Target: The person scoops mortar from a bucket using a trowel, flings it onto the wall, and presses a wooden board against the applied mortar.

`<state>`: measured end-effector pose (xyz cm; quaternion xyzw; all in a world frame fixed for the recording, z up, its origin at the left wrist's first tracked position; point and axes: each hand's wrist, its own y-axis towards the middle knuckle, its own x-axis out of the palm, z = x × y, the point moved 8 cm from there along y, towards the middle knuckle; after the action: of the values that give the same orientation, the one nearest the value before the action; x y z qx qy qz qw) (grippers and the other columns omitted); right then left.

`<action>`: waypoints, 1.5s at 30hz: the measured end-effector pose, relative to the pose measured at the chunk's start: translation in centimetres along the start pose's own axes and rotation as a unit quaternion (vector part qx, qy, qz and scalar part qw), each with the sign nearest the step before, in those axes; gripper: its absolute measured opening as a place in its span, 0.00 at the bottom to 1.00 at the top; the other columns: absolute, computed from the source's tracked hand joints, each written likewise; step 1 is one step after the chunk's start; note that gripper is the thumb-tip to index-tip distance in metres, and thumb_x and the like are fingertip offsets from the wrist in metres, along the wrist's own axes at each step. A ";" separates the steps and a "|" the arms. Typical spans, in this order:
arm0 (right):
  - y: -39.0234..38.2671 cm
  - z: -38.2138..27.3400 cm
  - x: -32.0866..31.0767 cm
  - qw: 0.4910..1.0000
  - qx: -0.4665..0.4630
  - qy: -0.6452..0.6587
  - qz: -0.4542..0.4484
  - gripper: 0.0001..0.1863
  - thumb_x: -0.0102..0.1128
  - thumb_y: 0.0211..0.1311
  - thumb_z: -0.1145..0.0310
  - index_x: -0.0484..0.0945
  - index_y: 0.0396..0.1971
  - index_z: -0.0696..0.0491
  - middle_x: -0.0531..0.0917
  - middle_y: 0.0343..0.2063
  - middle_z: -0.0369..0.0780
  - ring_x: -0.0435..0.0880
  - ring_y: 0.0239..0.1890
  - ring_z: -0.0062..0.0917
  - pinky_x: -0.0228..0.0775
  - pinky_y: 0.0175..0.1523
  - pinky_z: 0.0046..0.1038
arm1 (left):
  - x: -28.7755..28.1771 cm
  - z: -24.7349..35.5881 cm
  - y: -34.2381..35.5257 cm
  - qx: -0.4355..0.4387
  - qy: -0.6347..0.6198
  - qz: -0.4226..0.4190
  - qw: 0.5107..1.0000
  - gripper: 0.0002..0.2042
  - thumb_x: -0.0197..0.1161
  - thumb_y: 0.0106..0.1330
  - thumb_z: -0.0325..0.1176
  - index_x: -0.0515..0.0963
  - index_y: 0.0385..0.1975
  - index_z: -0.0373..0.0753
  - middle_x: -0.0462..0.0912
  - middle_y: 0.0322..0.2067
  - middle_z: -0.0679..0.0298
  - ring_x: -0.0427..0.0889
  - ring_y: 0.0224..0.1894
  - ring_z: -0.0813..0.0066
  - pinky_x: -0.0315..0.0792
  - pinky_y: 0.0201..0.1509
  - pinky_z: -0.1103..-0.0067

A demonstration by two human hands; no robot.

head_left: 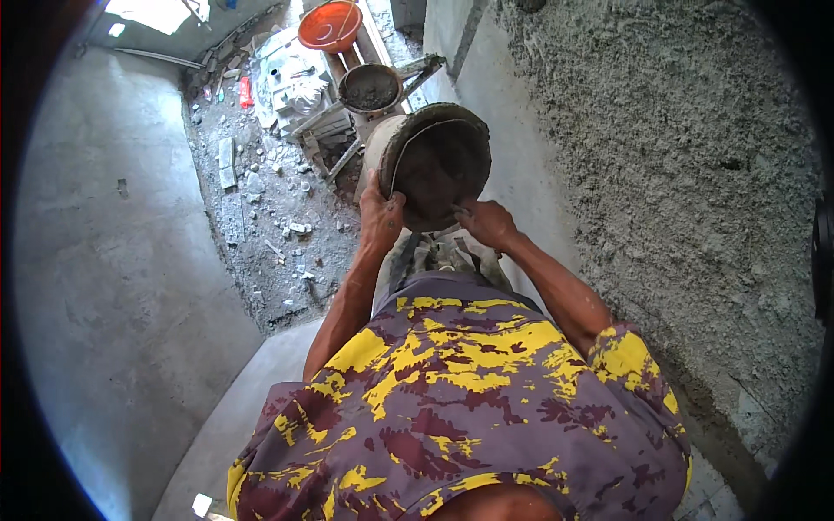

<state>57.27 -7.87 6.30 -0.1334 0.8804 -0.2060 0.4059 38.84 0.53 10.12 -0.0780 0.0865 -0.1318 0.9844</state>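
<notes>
a round bucket (pixel 441 169), caked with grey along its rim and outer wall, is held up in front of the person's body, tilted so that its mouth faces back toward the head. the inside is dark, and whether anything lies in it cannot be told. a thin wire handle (pixel 401 154) curves along the left and upper part of the mouth.

the left grip (pixel 382 217) is closed on the bucket's lower left side, thumb toward the rim, with part of the fingers hidden against the wall. the right grip (pixel 488 223) is closed on the lower right of the rim, its fingertips curled at the edge; how the rest of that hand sits behind the bucket cannot be seen.

just past the bucket, a smaller round tub (pixel 371 88) of grey mortar stands on a raised wooden surface (pixel 375 42). farther along is an orange-red bucket (pixel 330 26) with a wire handle of its own. to the left, stones and broken pieces cover the floor (pixel 274 221), with a pale block (pixel 227 163) and a small red object (pixel 246 92) among them. a rough grey wall (pixel 686 148) rises on the right. the person wears a purple-grey shirt (pixel 469 408) patterned in yellow and maroon.
</notes>
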 end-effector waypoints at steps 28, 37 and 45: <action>12.3 -15.6 -0.8 0.908 -0.354 -0.197 -0.108 0.15 0.55 0.58 0.59 0.73 0.37 0.55 0.80 0.32 0.50 0.79 0.42 0.46 0.69 0.47 0.44 | -14.5 -17.4 -2.8 -0.090 -0.383 0.362 0.845 0.27 0.52 0.50 0.30 0.66 0.56 0.35 0.74 0.45 0.53 0.76 0.41 0.62 0.73 0.44 0.72; 1.2 -37.5 -15.3 0.736 -0.637 -0.057 -0.221 0.11 0.56 0.59 0.64 0.73 0.29 0.58 0.77 0.22 0.48 0.78 0.26 0.40 0.68 0.33 0.38 | -15.2 -14.0 -2.3 -0.149 -0.339 0.386 0.845 0.27 0.53 0.50 0.30 0.68 0.55 0.36 0.76 0.42 0.54 0.77 0.38 0.64 0.73 0.43 0.73; 3.5 -20.0 -53.0 0.888 -0.375 0.069 0.256 0.12 0.53 0.65 0.63 0.77 0.37 0.57 0.80 0.29 0.42 0.79 0.32 0.28 0.71 0.37 0.31 | -14.5 -9.6 -3.1 -0.146 -0.294 0.394 0.859 0.27 0.53 0.50 0.29 0.69 0.55 0.36 0.77 0.42 0.55 0.77 0.38 0.64 0.73 0.43 0.73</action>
<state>75.32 21.64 51.29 -0.0311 0.9215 0.2415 0.3027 22.42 0.25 3.49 -0.2155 -0.1654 0.3100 0.9111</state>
